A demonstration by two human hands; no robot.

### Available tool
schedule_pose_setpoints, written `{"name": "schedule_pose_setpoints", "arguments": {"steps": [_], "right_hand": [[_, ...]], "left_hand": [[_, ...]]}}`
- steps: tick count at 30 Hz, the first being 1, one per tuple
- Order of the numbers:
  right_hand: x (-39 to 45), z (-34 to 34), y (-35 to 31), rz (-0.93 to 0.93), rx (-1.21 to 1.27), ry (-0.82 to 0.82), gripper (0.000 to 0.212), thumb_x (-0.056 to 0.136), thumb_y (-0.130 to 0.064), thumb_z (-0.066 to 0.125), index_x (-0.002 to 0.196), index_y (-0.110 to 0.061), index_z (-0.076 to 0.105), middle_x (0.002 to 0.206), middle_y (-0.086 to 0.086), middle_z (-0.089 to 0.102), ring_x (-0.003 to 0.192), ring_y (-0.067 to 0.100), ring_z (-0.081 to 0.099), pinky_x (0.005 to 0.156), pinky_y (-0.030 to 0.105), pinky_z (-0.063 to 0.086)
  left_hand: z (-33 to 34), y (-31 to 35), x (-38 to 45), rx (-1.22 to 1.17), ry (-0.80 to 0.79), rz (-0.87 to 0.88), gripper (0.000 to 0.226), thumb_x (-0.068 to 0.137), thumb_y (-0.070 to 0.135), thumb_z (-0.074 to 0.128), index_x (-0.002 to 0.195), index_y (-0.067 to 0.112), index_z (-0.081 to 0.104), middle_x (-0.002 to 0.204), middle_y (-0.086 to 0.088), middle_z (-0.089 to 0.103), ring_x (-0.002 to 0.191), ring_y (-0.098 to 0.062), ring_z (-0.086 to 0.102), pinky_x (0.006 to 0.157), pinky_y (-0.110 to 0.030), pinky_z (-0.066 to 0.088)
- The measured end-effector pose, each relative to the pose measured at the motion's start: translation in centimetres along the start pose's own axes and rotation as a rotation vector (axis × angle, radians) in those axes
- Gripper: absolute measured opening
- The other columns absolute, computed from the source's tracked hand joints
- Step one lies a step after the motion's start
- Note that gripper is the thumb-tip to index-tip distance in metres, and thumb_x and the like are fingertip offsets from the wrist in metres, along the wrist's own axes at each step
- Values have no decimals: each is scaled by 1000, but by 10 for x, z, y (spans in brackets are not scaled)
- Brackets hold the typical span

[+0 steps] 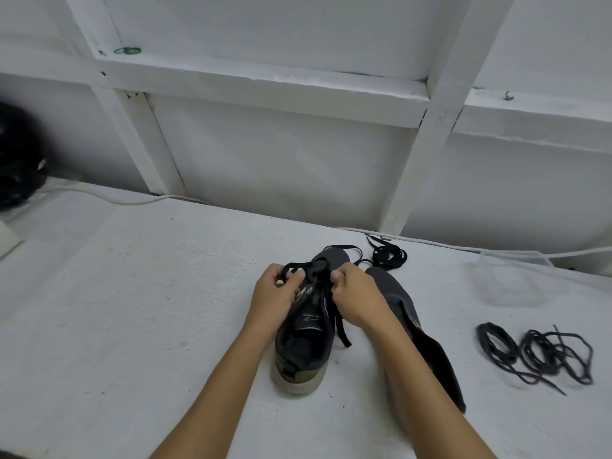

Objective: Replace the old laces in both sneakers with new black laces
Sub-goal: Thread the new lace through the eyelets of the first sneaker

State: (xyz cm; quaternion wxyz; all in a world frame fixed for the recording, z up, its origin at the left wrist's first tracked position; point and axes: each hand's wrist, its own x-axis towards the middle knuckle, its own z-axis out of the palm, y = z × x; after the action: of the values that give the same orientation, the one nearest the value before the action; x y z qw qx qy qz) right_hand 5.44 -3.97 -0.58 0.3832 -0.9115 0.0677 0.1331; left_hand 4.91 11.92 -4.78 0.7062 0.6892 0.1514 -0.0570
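Both hands on the dark grey sneaker with tan sole (303, 342), mid-table near the front edge. Left hand (275, 293) and right hand (356, 294) each pinch the flat black lace (342, 329) at the eyelets. 2nd grey sneaker (397, 299) just right, touching. Thin dark old laces (536, 352) coiled toward the right edge; spare black lace bundle (389, 255) near the back edge.

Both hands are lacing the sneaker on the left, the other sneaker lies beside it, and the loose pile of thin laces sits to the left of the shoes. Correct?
Not quite. The head view shows the thin laces lying to the right of the shoes, not the left. The rest holds: the left hand and right hand both pinch the black lace on the left sneaker, and the other sneaker lies beside it.
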Motion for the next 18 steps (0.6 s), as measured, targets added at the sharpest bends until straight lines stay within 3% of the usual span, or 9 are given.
{"name": "schedule_pose_setpoints", "arguments": {"steps": [4, 7, 9, 12, 14, 18], "right_hand": [[2, 1, 5, 0, 97, 28, 17, 96, -37, 64, 93, -20, 62, 85, -3, 66, 81, 14, 63, 72, 29, 53], [4, 6, 5, 71, 153, 79, 23, 87, -37, 77, 92, -18, 64, 84, -3, 66, 77, 10, 63, 68, 24, 51], [6, 7, 6, 120, 169, 101, 24, 85, -37, 78, 87, -17, 66, 87, -2, 69, 81, 14, 67, 74, 28, 55], [3, 7, 8, 152, 229, 94, 18, 88, -32, 77, 80, -17, 70, 83, -1, 72, 80, 16, 70, 78, 31, 57], [-1, 8, 8, 140, 221, 86, 15, 92, -26, 72, 82, -15, 71, 82, -1, 71, 79, 16, 67, 73, 27, 53], [-5, 11, 2, 74, 188, 68, 11, 97, -23, 63, 91, -16, 67, 82, -6, 65, 76, 9, 60, 60, 17, 41]], "left_hand": [[-6, -7, -1, -50, 9, -14, 27, 82, 20, 78, 81, 17, 51, 66, 4, 57, 71, -21, 53, 77, -44, 52], [-9, -8, -4, 30, -2, -1, 40, 71, 26, 86, 88, 16, 51, 80, -6, 67, 76, -25, 67, 84, -45, 57], [-7, -7, -5, 69, 2, -9, 49, 67, 30, 90, 98, 16, 54, 97, -8, 72, 90, -21, 72, 87, -44, 59], [-2, -8, -11, 95, 30, 25, 51, 69, 29, 90, 105, 19, 55, 108, -4, 70, 96, -10, 70, 85, -33, 59], [0, -9, -16, 95, 62, 53, 49, 71, 27, 88, 106, 21, 55, 110, -5, 67, 97, -8, 69, 79, -25, 58], [-1, -9, -20, 103, 94, 67, 45, 76, 27, 85, 109, 24, 55, 109, -1, 66, 99, -8, 68, 81, -27, 58]]}}
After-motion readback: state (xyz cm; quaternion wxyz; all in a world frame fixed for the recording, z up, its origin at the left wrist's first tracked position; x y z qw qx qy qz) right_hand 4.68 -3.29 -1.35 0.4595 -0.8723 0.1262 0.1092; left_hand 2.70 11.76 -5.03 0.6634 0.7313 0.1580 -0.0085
